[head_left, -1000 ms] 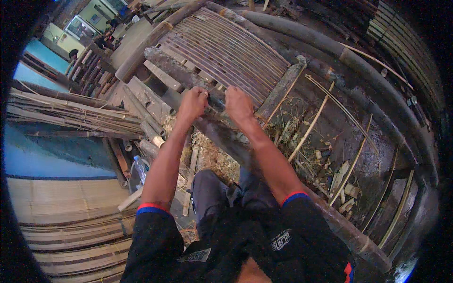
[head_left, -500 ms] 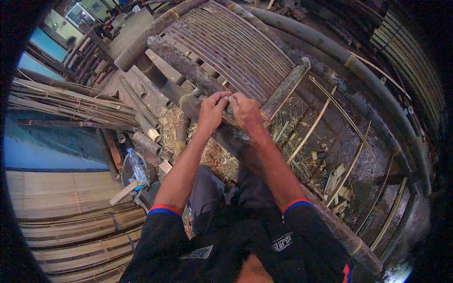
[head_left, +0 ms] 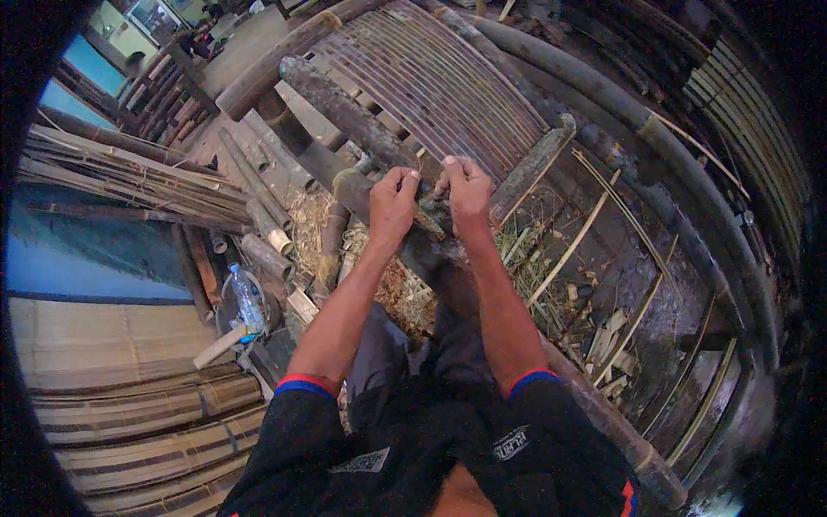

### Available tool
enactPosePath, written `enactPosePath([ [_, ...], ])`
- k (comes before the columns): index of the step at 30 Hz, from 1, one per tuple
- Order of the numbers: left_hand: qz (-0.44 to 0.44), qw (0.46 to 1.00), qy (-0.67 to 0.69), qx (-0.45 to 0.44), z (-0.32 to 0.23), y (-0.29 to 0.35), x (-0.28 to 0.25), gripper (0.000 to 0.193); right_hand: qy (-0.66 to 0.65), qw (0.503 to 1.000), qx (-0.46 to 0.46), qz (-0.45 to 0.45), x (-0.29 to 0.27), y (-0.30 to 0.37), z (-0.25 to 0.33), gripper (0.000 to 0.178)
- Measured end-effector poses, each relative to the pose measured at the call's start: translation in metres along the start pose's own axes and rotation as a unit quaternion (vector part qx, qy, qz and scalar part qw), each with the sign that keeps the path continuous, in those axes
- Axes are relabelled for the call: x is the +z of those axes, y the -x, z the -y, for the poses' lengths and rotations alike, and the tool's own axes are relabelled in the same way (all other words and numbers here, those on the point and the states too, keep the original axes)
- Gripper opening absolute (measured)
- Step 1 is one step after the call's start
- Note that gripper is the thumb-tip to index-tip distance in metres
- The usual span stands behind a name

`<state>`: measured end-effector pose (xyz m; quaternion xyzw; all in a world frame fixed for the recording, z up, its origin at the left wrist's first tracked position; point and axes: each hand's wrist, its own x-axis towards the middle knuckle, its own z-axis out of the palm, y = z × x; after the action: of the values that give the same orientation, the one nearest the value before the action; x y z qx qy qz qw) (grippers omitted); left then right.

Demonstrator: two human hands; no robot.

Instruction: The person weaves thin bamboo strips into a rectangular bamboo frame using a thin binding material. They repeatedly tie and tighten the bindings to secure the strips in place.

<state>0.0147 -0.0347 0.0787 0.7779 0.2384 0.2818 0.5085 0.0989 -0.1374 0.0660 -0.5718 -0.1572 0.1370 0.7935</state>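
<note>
My left hand (head_left: 394, 205) and my right hand (head_left: 468, 195) are held up a short way apart over a bamboo frame. The fingers of each are curled into a pinch. Whatever lies in them, if anything, is too thin or hidden to make out. Just beyond my hands runs a thick, mottled bamboo pole (head_left: 345, 110). Past it spreads a slatted bamboo panel (head_left: 431, 73). Below my hands a dark bamboo beam (head_left: 422, 258) passes between my forearms, and the cut end of another pole (head_left: 349, 183) stands left of my left hand.
Shavings (head_left: 401, 302) litter the floor around my legs. Left are a clear plastic bottle (head_left: 247, 297), a stack of split bamboo strips (head_left: 138, 177) and woven bamboo panels (head_left: 112, 345). Long thin strips (head_left: 577, 237) lean across the frame at right. A person (head_left: 194, 41) is far off.
My hands were together at the fingertips and have moved apart, the right one toward the right. A thin reddish strand showed at the fingers before. The whole view has shifted slightly.
</note>
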Motion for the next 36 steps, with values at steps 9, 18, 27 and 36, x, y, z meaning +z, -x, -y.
enactPosePath([
  [9,0.026,0.994,0.103,-0.023,0.015,-0.008,0.002,0.024,0.024,0.983,0.143,0.109,0.004,-0.019,-0.008,0.022],
  [18,0.133,0.966,0.135,-0.179,-0.003,-0.033,-0.015,0.020,-0.089,0.973,0.144,0.155,0.000,-0.024,-0.013,0.019],
  [27,0.244,0.961,0.006,-0.132,-0.016,-0.059,-0.033,0.022,0.179,0.972,-0.048,0.142,0.002,-0.028,-0.021,0.027],
  [36,0.171,0.955,-0.178,0.166,-0.018,-0.051,-0.034,0.019,0.125,0.988,-0.034,0.086,-0.001,-0.020,0.006,0.026],
])
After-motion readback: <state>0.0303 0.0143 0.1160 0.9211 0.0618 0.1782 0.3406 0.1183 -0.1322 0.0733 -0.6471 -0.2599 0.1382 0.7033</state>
